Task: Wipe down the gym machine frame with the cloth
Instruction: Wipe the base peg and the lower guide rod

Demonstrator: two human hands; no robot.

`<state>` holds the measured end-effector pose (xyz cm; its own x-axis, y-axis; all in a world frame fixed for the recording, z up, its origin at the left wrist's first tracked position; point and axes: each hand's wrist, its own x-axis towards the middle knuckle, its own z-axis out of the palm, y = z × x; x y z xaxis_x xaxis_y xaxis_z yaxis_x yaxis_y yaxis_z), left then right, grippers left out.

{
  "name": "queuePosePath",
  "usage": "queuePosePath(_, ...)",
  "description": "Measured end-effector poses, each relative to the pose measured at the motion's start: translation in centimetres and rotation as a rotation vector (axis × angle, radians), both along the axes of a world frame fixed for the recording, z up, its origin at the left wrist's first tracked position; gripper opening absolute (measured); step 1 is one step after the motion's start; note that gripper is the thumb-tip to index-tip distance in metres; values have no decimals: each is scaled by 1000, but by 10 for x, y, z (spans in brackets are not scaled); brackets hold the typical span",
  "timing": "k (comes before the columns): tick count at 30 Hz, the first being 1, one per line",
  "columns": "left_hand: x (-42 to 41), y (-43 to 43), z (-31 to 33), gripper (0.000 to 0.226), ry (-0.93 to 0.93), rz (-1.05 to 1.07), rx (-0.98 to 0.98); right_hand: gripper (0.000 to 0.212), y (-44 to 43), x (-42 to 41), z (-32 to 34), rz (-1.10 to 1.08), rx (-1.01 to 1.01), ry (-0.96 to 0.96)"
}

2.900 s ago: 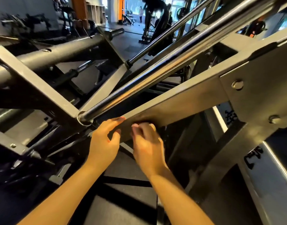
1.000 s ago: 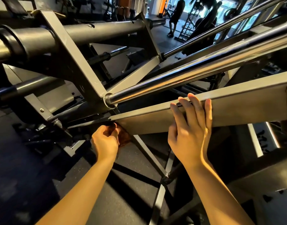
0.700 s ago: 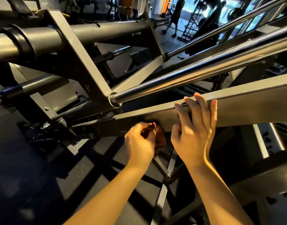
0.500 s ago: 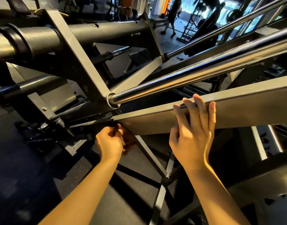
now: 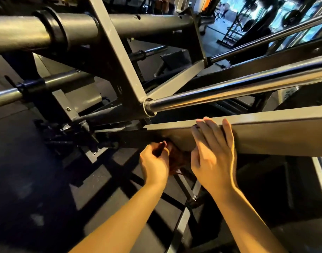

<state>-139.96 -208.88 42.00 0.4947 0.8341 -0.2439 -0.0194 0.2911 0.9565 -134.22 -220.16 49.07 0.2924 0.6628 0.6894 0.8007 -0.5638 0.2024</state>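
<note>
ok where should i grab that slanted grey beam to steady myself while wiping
Take the grey beam by its narrow top edge, coming from the near side: its face is broad and flat, so only that edge lets fingers hook over. The right hand rests there, clear of the left hand holding the cloth at the lower edge.

Dark brown cloth (image 5: 177,158) bunched in left fingers (image 5: 152,149), against underside of grey frame beam (image 5: 275,134); right fingers (image 5: 211,130) flat on beam face.
</note>
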Motion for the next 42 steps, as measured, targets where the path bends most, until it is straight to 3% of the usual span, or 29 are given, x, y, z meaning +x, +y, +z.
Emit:
queuePosePath(2,-1,31,-15,3,38,77,-78,34,2,0,-1,-7,8,-22)
queuePosePath(5,-2,82,-36,11,257,156,-132,34,11,-3,-5,-57,27,-27)
queuePosePath(7,-5,97,-41,10,275,207,-173,36,15,-5,-8,-82,40,-28)
queuePosePath(10,-7,64,-22,4,65,144,-236,38,20,-4,-11,-96,58,-22)
queuePosePath(14,-3,11,9,18,-323,75,-596,38,19,-3,-12,-115,44,-30)
queuePosePath(16,-4,15,12,20,-368,106,-673,38,18,-3,-11,-127,21,-35)
queuePosePath(20,-4,73,-13,18,45,299,-586,38,22,-3,-11,-138,31,-9)
queuePosePath(23,2,89,-17,23,-73,400,-696,39,25,-6,-11,-146,30,-1)
queuePosePath(26,-6,49,-5,18,-69,192,-583,41,28,-8,-13,-145,38,8)
queuePosePath(30,-9,25,8,19,-332,133,-756,41,26,-6,-15,-135,43,-3)
queuePosePath(31,-9,30,10,17,-289,142,-716,41,25,-6,-15,-133,36,-6)
queuePosePath(34,-4,71,-7,11,72,218,-517,39,27,-6,-14,-133,35,3)
queuePosePath(38,-2,93,-19,20,77,265,-477,39,28,-11,-13,-131,44,45)
queuePosePath(42,-9,33,-3,21,-34,22,-398,39,38,-19,-24,-2,-54,131)
